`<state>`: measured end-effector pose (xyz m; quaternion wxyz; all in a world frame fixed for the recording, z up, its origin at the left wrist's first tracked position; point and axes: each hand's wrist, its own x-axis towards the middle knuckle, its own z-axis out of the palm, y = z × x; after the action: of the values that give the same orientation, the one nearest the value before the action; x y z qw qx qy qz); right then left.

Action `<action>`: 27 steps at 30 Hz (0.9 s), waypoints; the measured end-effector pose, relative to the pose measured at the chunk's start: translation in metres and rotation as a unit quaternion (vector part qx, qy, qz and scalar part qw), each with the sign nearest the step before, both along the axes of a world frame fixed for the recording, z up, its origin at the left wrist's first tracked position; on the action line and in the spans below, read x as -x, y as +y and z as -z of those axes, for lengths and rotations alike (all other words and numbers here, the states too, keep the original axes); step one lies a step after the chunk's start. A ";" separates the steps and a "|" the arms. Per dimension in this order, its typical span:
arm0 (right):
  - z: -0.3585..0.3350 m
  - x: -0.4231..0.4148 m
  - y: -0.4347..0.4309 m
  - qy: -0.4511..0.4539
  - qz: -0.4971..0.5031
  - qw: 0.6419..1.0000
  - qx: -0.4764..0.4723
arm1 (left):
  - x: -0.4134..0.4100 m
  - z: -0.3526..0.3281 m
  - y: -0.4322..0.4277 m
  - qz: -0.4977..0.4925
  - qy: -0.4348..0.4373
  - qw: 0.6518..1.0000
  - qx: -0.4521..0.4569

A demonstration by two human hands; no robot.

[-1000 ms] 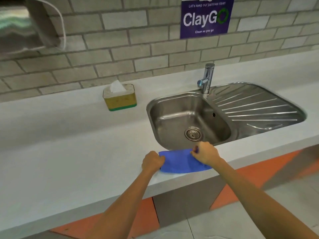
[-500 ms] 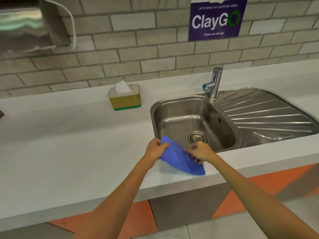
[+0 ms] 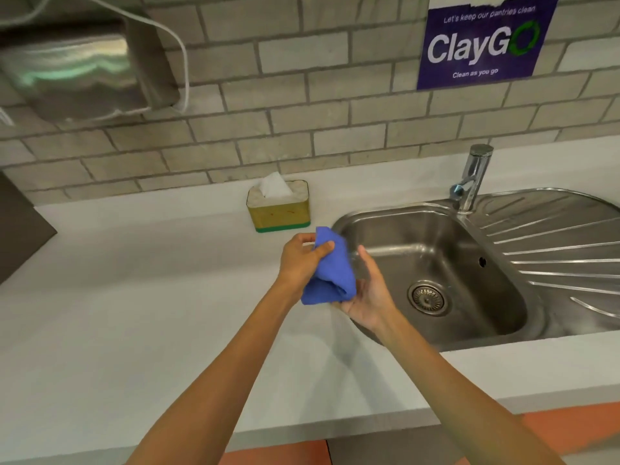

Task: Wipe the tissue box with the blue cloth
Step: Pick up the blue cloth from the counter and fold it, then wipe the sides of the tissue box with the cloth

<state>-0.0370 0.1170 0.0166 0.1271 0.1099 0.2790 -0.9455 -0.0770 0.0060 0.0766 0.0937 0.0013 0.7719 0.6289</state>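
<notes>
The tissue box (image 3: 280, 211) is yellow with a green base and a white tissue sticking out; it stands on the white counter near the brick wall. The blue cloth (image 3: 332, 268) is bunched up and held in the air just in front of the box, at the sink's left rim. My left hand (image 3: 300, 260) grips the cloth's upper part with thumb and fingers. My right hand (image 3: 367, 288) is palm up against the cloth's lower end, fingers spread around it.
A steel sink (image 3: 436, 263) with a drainboard and tap (image 3: 471, 177) lies to the right. A metal wall dispenser (image 3: 80, 68) hangs at the upper left, and a dark object (image 3: 20, 226) sits at the left edge. The counter (image 3: 134, 313) stretches left.
Both hands lifted the blue cloth off the counter's front edge and carried it forward toward the tissue box, bunching it up. The view moved closer to the counter.
</notes>
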 end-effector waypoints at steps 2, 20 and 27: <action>-0.002 0.017 -0.011 0.004 0.009 1.000 -0.019 | 0.020 0.008 -0.023 -0.034 0.031 0.998 0.030; -0.034 0.167 -0.070 0.024 -0.032 0.851 -0.523 | 0.128 0.054 -0.122 0.005 -0.257 0.885 -0.387; 0.004 0.229 -0.021 -0.036 0.110 0.831 -0.545 | 0.204 0.075 -0.149 -0.094 -0.230 0.931 -0.267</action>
<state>-0.2659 0.0961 0.0126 -0.0484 0.2250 0.7302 -0.6433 -0.2805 -0.1432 0.0017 0.2057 -0.1910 0.5297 0.8004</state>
